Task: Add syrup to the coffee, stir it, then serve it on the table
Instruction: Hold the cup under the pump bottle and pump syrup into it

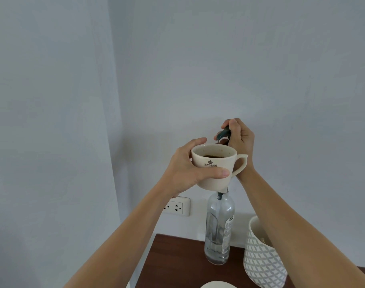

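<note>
My left hand [185, 169] grips a cream coffee cup [217, 165] and holds it up in the air, dark coffee showing inside. Behind the cup, my right hand [239, 138] is closed over the dark green pump head [223, 133] of a clear syrup bottle [219, 227]. The pump's nozzle sits just above the cup's far rim. The bottle stands upright on the dark wooden table [177, 260], with a little clear liquid at its bottom; its neck is hidden behind the cup.
A white pot with a grey lattice pattern [262, 256] stands right of the bottle. A white rim, perhaps a saucer [217, 285], shows at the bottom edge. A wall socket [177, 205] is behind my left wrist. The table's left edge runs near the wall corner.
</note>
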A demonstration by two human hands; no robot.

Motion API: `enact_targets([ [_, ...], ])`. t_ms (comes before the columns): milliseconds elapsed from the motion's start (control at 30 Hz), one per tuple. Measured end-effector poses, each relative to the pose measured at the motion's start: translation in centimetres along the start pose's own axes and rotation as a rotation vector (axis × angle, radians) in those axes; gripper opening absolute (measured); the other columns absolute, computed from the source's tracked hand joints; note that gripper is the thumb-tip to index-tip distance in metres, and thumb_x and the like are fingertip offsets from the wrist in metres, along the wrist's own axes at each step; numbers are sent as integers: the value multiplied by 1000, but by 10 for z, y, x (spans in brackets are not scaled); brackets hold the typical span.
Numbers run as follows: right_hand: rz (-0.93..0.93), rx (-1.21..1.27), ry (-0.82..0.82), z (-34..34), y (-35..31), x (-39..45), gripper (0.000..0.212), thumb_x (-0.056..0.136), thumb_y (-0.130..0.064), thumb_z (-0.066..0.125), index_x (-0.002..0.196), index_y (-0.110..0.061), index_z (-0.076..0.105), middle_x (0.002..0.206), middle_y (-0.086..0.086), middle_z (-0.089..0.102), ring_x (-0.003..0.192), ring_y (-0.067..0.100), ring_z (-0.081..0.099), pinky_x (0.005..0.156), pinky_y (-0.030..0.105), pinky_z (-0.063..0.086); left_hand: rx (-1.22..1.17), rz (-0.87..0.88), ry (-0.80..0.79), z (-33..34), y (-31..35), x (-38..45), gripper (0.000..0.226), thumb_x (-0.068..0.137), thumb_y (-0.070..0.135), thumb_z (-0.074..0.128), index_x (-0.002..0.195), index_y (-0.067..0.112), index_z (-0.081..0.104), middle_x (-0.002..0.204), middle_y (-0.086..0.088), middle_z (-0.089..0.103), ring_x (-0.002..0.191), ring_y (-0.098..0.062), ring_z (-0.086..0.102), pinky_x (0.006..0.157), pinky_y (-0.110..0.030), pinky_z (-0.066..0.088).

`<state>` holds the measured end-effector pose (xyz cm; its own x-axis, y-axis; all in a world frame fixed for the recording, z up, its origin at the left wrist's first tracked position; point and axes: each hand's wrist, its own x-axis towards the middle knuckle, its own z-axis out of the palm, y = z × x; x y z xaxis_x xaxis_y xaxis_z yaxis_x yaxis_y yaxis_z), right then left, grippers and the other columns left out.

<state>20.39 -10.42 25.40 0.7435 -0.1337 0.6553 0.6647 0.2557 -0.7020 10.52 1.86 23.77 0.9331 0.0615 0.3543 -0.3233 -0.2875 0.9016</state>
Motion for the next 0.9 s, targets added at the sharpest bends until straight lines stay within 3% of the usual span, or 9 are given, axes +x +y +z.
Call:
enact_targets([
  [267,16,-12,3,0,-2,-1,28,97,-9,43,75,1,58,75,43,52,54,27,51,43,23,42,4,-10,-10,-2,-2,0,93,63,15,96,144,27,51,120,7,69,102,-3,67,80,-16,55],
  [567,17,-12,-8,0,-2,-3,28,97,-9,42,75,0,58,74,41,55,46,17,55,43,22,42,-2,1,-4,0,-3,1,110,40,37,94,142,30,52,120,8,70,104,-4,68,81,-17,55],
  [700,11,-16,-10,-1,0,-2,28,97,-9,42,75,0,57,69,34,54,49,20,55,44,23,42,-4,-3,-5,-1,-3,0,105,47,31,94,143,29,52,119,8,70,102,-3,68,79,-16,55],
  [900,2,-33,-4,-1,1,-2,28,96,-9,42,75,2,57,76,43,54,48,22,50,43,22,41,-13,-4,-6,0,-5,1,102,51,27,93,145,27,51,121,6,69,106,-6,67,83,-18,54],
])
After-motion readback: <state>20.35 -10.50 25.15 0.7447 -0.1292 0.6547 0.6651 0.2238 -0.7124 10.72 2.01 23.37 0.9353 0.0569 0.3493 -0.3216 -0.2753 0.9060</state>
